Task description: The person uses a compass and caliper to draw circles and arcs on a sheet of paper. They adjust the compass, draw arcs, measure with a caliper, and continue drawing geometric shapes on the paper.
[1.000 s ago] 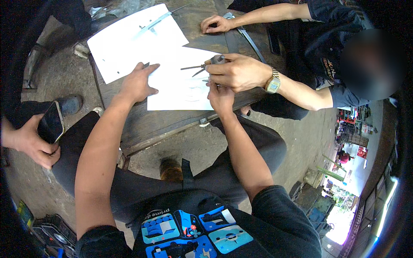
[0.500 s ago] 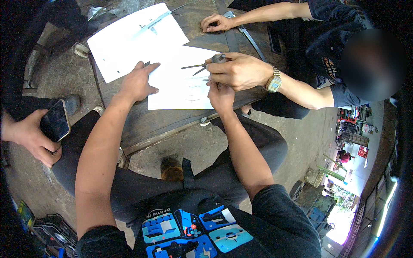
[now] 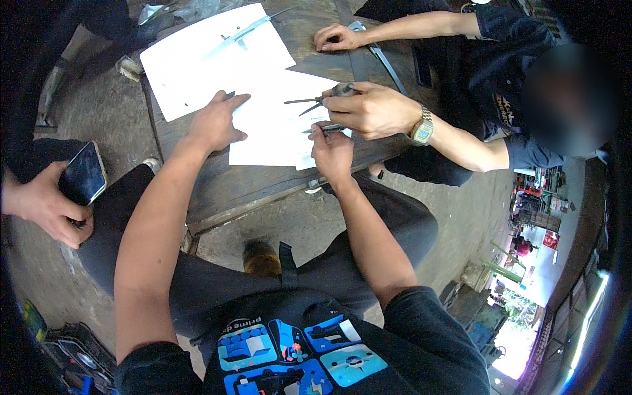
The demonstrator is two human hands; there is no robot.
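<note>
A white sheet of paper (image 3: pixel 273 141) lies on the wooden table in front of me. My left hand (image 3: pixel 217 125) rests on its left edge, thumb and index finger spread apart. A small dark object shows by that index finger, too little of it to name. My right hand (image 3: pixel 331 155) is closed around a slim pen (image 3: pixel 321 130) at the sheet's right side, its tip pointing left over the paper. Just above it, a co-worker's hand (image 3: pixel 368 110) holds a grey metal tool (image 3: pixel 341 91) with a thin rod and a pointed leg over the sheet.
A second white sheet (image 3: pixel 187 79) bears a vernier caliper (image 3: pixel 243 34) at the far left. Another caliper (image 3: pixel 390 67) lies by the co-worker's other hand (image 3: pixel 337 38). At left, another person's hand (image 3: pixel 52 204) holds a phone (image 3: pixel 83 174). The table (image 3: pixel 247 184) ends before my knees.
My right hand has drawn slightly down and away from the co-worker's hand, so the pen now shows. My left hand stays on the paper. The co-worker's tool keeps nearly the same place.
</note>
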